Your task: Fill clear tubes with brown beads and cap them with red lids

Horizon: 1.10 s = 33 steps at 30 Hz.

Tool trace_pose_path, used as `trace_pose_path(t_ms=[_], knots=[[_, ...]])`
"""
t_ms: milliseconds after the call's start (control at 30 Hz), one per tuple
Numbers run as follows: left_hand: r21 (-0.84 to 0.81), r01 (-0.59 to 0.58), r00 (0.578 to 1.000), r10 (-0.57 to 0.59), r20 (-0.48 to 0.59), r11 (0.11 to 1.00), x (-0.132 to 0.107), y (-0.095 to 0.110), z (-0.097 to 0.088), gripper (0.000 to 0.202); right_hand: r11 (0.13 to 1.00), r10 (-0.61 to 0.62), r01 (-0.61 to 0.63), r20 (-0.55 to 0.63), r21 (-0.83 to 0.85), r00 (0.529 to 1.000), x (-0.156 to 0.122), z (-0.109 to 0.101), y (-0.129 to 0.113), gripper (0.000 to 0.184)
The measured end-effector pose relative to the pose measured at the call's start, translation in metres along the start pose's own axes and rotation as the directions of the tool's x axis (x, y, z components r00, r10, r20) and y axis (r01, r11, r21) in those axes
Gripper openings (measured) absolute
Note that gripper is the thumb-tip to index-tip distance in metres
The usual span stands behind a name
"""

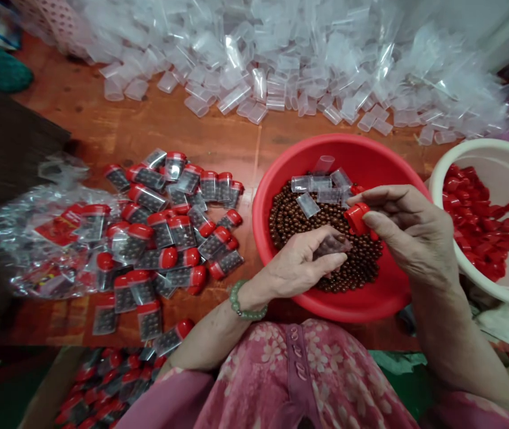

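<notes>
My left hand, with a green bead bracelet at the wrist, is closed around a small clear plastic container that seems to have dark beads in it. Facing it, my right hand pinches a red cap between thumb and fingers. The cap and the container are apart. Both hands are over a red basin. Inside the basin lie many round brown beads and several clear empty containers.
Clear containers are heaped along the far side of the wooden table. Filled, red-capped containers lie at left beside a plastic bag. At right, a white basin holds red caps. More filled containers sit below the near edge.
</notes>
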<state>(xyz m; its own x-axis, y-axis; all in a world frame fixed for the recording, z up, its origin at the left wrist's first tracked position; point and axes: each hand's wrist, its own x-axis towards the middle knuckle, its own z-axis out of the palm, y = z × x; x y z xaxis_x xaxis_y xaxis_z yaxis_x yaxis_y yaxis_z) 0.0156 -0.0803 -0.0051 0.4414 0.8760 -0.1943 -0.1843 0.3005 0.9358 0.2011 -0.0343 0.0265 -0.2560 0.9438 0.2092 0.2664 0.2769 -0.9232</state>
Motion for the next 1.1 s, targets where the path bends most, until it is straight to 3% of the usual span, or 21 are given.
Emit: trace_pose_path(t_ms=[233,600,800,933,1100], knots=[[-0.09,0.019,1.0,-0.017,0.022,0.996,-0.001,0.001,-0.001,0.039,0.967,-0.103,0.123,0.099,-0.221,0.99,0.001,-0.004,-0.005,0.014],[-0.17,0.069,0.998,-0.066,0.022,0.983,0.001,0.002,-0.003,0.046,0.907,-0.269,0.345,0.297,-0.244,0.916,-0.003,-0.011,-0.001,0.026],[-0.107,0.026,0.999,-0.031,-0.04,0.994,0.001,0.003,-0.002,0.038,0.895,-0.178,0.337,0.457,-0.293,0.871,-0.001,-0.037,-0.006,0.022],[-0.116,0.02,0.999,-0.024,-0.035,0.993,0.001,0.002,-0.003,0.032,0.903,-0.175,0.272,0.293,-0.332,0.94,-0.001,-0.036,-0.005,0.021],[-0.158,0.022,0.999,-0.026,-0.02,0.987,0.0,0.0,-0.004,0.031,0.957,-0.192,0.213,0.121,-0.199,0.974,0.0,-0.004,-0.003,0.019]])
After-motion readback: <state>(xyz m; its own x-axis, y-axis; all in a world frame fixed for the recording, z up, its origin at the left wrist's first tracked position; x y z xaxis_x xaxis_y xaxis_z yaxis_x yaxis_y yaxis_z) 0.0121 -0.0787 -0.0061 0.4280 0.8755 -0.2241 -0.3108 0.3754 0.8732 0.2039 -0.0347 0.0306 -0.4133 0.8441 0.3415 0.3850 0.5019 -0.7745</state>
